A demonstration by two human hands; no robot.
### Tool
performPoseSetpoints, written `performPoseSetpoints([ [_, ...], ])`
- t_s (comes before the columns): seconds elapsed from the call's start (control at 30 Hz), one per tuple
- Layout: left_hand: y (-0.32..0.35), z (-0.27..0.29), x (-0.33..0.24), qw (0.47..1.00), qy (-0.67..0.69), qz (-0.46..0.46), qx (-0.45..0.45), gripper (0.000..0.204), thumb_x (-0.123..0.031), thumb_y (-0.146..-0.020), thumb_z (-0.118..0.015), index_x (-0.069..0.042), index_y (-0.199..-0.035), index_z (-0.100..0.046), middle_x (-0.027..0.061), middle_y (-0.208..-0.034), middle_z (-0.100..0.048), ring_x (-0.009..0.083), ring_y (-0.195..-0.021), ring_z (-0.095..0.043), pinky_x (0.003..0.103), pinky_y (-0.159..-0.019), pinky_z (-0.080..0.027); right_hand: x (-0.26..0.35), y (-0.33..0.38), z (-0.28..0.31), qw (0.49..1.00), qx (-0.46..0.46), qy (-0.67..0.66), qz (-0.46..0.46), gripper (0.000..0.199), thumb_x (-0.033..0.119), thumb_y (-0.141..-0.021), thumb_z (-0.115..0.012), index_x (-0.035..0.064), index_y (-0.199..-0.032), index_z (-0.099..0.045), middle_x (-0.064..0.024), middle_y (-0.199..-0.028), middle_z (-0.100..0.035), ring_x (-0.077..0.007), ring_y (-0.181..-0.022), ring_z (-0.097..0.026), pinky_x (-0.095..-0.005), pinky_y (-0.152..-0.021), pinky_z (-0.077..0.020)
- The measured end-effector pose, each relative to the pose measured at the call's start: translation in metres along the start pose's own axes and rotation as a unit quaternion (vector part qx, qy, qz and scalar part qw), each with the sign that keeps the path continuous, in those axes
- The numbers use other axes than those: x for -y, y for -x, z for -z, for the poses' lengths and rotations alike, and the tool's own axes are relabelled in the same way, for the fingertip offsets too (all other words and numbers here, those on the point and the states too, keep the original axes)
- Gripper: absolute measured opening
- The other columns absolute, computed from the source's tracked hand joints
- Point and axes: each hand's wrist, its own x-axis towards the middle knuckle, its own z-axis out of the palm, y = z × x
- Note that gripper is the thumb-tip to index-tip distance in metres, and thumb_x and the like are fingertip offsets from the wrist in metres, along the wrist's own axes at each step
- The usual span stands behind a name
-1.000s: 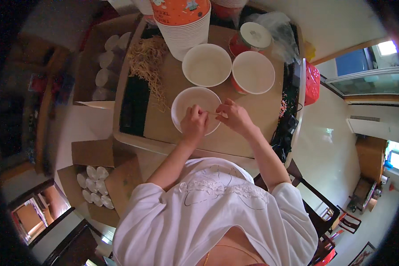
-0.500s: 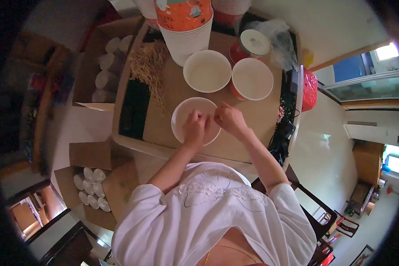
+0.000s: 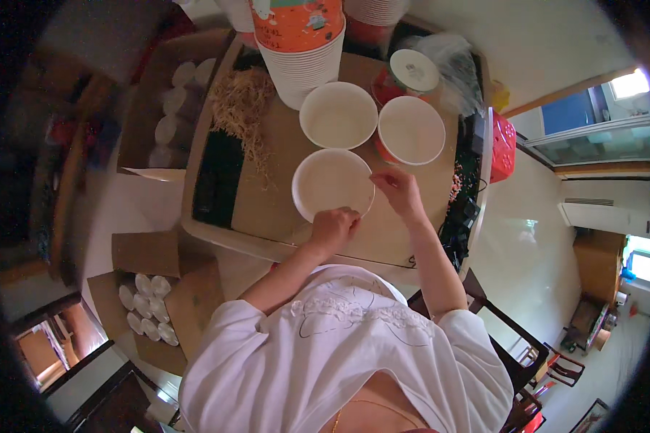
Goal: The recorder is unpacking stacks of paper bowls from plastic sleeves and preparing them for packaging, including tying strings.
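Note:
A white paper tub point(image 3: 332, 180) stands near the front of the table with its round mouth up and nothing visible inside. At its near right rim is my left hand point(image 3: 336, 227), fingers curled closed; whatever they pinch is too small or hidden to name. My right hand point(image 3: 399, 193) has its thumb and fingertips pinched together at the right rim. Beyond sit two more open tubs, a white one point(image 3: 338, 115) and an orange-sided one point(image 3: 412, 131). A tall stack of nested tubs point(image 3: 300, 68) rises behind them.
Shredded tan paper point(image 3: 242, 108) lies at the left on a cardboard sheet point(image 3: 267, 209). A lidded tub point(image 3: 414, 71) and clear plastic bag point(image 3: 455, 72) stand at the back right. Dark cables point(image 3: 461, 231) line the right edge. Cartons of wrapped rolls point(image 3: 150, 307) sit left.
Both hands have left the inside of the tub. My left hand moved nearer me, my right hand a little to the right. The tub has shifted slightly right and away.

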Motion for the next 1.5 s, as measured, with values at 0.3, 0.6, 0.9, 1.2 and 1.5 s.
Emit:
performPoseSetpoints([
  [0.3,-0.005,-0.005,-0.001,0.999,-0.036,0.005,0.028,0.013,-0.017,-0.073,-0.060,-0.007,-0.065,-0.059,0.0113,-0.064,-0.058,0.0302,-0.057,-0.058,0.044,-0.051,-0.045,0.025,0.002,0.016,0.997,-0.006,-0.059,0.049,0.009,0.006,-0.081,-0.062,0.0029,-0.089,-0.061,0.0000,-0.079,-0.062,-0.0055,-0.073,-0.056,-0.0204,-0.066,-0.0445],
  [0.6,-0.008,0.001,0.004,0.995,0.018,0.072,0.063,0.020,-0.024,-0.078,-0.056,-0.007,-0.069,-0.061,0.0124,-0.069,-0.060,0.0318,-0.063,-0.059,0.044,-0.058,-0.047,0.014,-0.008,0.014,0.994,0.031,0.017,0.102,0.004,0.001,-0.078,-0.061,0.0013,-0.082,-0.061,-0.0029,-0.080,-0.062,-0.0091,-0.070,-0.057,-0.0240,-0.064,-0.0467],
  [0.9,-0.027,-0.019,0.028,0.989,-0.081,0.082,0.090,0.019,-0.024,-0.074,-0.058,-0.008,-0.082,-0.060,0.0140,-0.099,-0.058,0.0316,-0.090,-0.055,0.042,-0.075,-0.047,-0.006,-0.012,0.003,0.964,0.103,0.215,0.117,0.009,0.010,-0.070,-0.064,0.0060,-0.078,-0.063,-0.0113,-0.077,-0.059,-0.0262,-0.071,-0.059,-0.0347,-0.063,-0.0473],
  [1.2,-0.035,-0.042,0.021,0.966,0.181,0.106,0.148,0.017,-0.019,-0.071,-0.064,-0.006,-0.080,-0.057,0.0145,-0.083,-0.060,0.0283,-0.076,-0.058,0.036,-0.070,-0.047,-0.008,-0.008,0.004,0.978,0.115,0.161,0.061,0.012,0.010,-0.068,-0.064,0.0050,-0.079,-0.064,-0.0111,-0.076,-0.060,-0.0247,-0.067,-0.059,-0.0340,-0.062,-0.0480],
  [1.5,-0.022,-0.026,0.027,0.943,0.286,0.031,0.164,0.016,-0.017,-0.078,-0.061,-0.004,-0.084,-0.053,0.0089,-0.070,-0.056,0.0171,-0.065,-0.056,0.031,-0.060,-0.045,-0.003,0.003,0.008,0.974,0.124,0.169,0.086,0.010,0.009,-0.071,-0.063,0.0036,-0.079,-0.061,-0.0120,-0.072,-0.058,-0.0254,-0.066,-0.058,-0.0351,-0.059,-0.0464],
])
